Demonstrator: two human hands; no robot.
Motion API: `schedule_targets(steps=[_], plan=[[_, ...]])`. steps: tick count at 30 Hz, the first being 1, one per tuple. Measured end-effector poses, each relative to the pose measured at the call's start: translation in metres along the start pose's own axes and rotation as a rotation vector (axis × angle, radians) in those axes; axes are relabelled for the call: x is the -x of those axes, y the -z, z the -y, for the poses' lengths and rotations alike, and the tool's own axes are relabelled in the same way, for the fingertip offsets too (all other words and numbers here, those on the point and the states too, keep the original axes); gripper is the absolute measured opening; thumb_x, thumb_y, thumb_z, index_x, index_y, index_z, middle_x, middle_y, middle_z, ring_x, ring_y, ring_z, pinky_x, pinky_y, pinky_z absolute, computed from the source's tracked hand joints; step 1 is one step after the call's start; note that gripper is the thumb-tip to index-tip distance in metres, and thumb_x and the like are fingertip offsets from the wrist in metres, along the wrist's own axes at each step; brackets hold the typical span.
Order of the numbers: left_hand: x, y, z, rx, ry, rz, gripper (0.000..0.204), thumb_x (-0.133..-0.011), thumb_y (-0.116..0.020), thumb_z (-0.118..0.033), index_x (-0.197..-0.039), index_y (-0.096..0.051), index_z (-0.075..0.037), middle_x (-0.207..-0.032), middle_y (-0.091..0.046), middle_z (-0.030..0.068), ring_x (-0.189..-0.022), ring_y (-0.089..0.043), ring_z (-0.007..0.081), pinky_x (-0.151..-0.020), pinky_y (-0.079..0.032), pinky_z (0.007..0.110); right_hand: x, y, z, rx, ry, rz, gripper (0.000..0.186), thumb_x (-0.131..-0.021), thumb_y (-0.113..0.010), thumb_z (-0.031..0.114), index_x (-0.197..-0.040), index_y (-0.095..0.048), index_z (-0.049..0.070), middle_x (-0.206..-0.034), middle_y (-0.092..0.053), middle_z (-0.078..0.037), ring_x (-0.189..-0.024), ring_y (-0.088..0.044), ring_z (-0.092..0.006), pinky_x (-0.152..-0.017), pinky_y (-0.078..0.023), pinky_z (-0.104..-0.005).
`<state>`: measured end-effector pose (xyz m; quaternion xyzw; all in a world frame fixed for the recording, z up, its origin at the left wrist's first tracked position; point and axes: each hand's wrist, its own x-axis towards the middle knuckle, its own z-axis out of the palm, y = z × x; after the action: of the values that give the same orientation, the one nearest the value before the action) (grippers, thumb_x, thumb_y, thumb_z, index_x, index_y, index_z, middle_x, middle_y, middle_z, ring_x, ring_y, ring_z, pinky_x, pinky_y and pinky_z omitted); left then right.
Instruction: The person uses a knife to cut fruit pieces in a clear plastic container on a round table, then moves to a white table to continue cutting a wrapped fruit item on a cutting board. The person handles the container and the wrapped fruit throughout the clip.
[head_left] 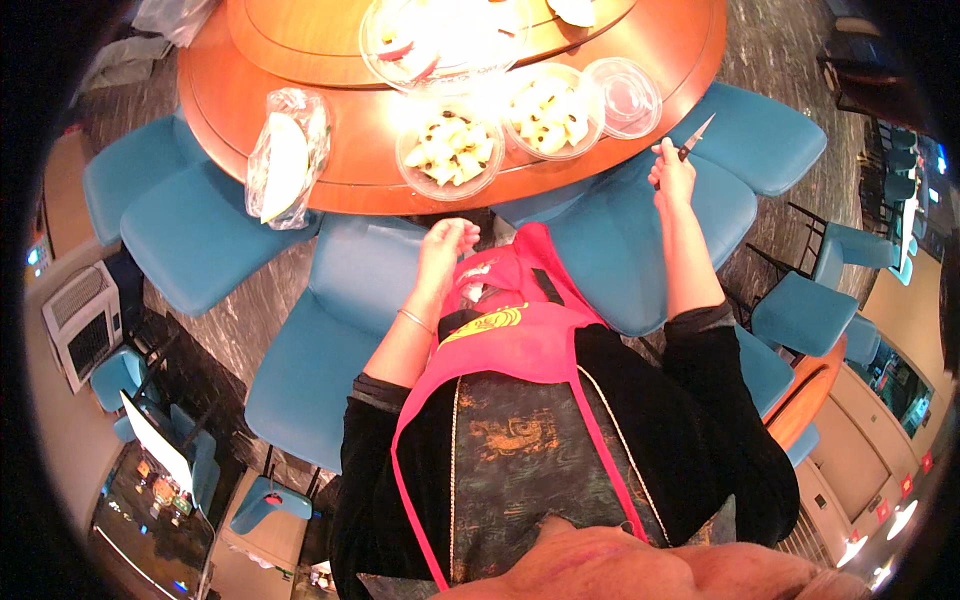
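At two o'clock in my remote view, a small knife [693, 143] angles outward, gripped in the person's curled right hand [675, 172]. Toward twelve, the left hand [450, 238] is loosely curled; I cannot tell whether it pinches anything. Beyond, a clear tub [450, 192] of cut fruit [449, 148] stands on a wooden table [362, 165]; a plastic-wrapped pale wedge [287, 165] lies at ten.

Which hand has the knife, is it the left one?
No, the knife is gripped in the right hand, out beside the table.
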<state>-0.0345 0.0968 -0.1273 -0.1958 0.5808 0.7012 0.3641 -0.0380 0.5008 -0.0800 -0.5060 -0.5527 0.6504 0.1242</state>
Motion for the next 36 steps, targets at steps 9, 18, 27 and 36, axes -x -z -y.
schedule_targets(steps=[9, 18, 27, 36], plan=[[0.0, -0.038, 0.002, -0.099, 0.043, 0.078, 0.024, -0.101, -0.055, -0.024, -0.106, -0.063, -0.002, -0.104, -0.07, 0.0101, -0.092, -0.064, 0.0156, -0.083, -0.052, 0.03, -0.078, -0.011, -0.057, 0.038, -0.13, -0.249, 0.048, -0.079, -0.082, 0.042, -0.077, -0.048, 0.007, -0.059, -0.05, -0.002, -0.04, -0.043, -0.0117, -0.034, -0.029, -0.0269], [0.007, -0.039, 0.014, -0.032, 0.185, 0.036, 0.02, -0.101, -0.054, -0.018, -0.105, -0.062, 0.0, -0.1, -0.067, 0.0098, -0.091, -0.064, 0.0165, -0.082, -0.055, 0.03, -0.111, 0.005, -0.068, -0.003, -0.065, -0.299, 0.019, -0.078, -0.079, 0.012, -0.08, -0.061, 0.008, -0.058, -0.053, -0.002, -0.039, -0.043, -0.0109, -0.036, -0.031, -0.0265], [0.0, -0.056, 0.01, -0.154, 0.187, 0.054, 0.019, -0.1, -0.054, -0.021, -0.105, -0.061, -0.003, -0.1, -0.067, 0.0075, -0.092, -0.063, 0.0157, -0.083, -0.053, 0.031, -0.124, 0.016, -0.047, 0.224, -0.017, -0.215, 0.024, -0.08, -0.081, 0.021, -0.084, -0.061, 0.009, -0.063, -0.055, -0.001, -0.043, -0.045, -0.0107, -0.038, -0.034, -0.0247], [0.005, -0.053, 0.012, -0.111, 0.175, 0.032, 0.018, -0.101, -0.054, -0.021, -0.104, -0.061, -0.004, -0.1, -0.066, 0.0066, -0.092, -0.062, 0.0148, -0.081, -0.054, 0.031, -0.13, 0.013, -0.04, -0.022, -0.012, -0.154, 0.021, -0.078, -0.08, 0.009, -0.085, -0.06, 0.006, -0.068, -0.058, -0.002, -0.049, -0.05, -0.0099, -0.039, -0.035, -0.0225]])
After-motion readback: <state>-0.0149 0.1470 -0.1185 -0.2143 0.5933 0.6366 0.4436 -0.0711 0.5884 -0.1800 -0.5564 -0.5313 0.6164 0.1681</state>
